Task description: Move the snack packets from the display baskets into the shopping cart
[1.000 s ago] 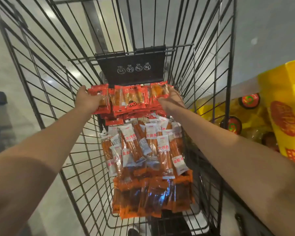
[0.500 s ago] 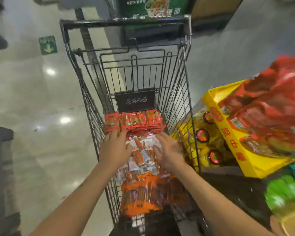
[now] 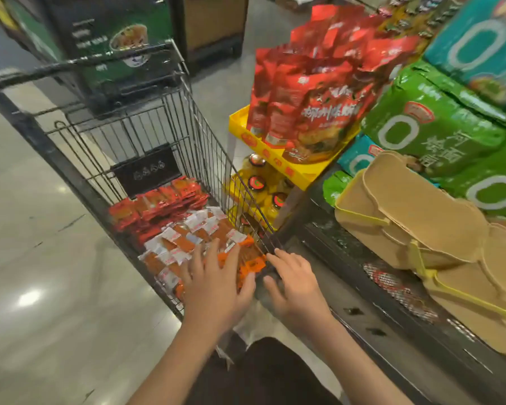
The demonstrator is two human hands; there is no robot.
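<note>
1. A black wire shopping cart point(image 3: 79, 147) is standing on a glossy floor, with a small black sign point(image 3: 146, 173) hanging on its far wall; the sign is showing tiny round icons too blurred to read.
2. Snack packets are lying in the cart in three groups: red packets point(image 3: 158, 204) at the far end, white-labelled packets point(image 3: 193, 232) in the middle, and orange packets point(image 3: 249, 258) at the near end. Their printing is too small to read.
3. The left hand point(image 3: 214, 285) is hovering over the near packets with fingers spread and straight, holding nothing; whether it is touching them cannot be told.
4. The right hand point(image 3: 297, 283) is reaching at the cart's near right corner, fingers loosely extended, gripping nothing.
5. To the right, red bags point(image 3: 313, 92) with white Chinese lettering are standing in a yellow tray point(image 3: 278, 159).
6. Green bags point(image 3: 433, 133) are showing a large white "0" and Chinese characters; a teal bag point(image 3: 479, 39) above is cut off by the frame edge.
7. Tan packs point(image 3: 415, 217) are lying on a dark wire shelf point(image 3: 371, 299).
8. Yellow jars with red lids point(image 3: 256, 182) are sitting partly hidden behind the cart's wires.
</note>
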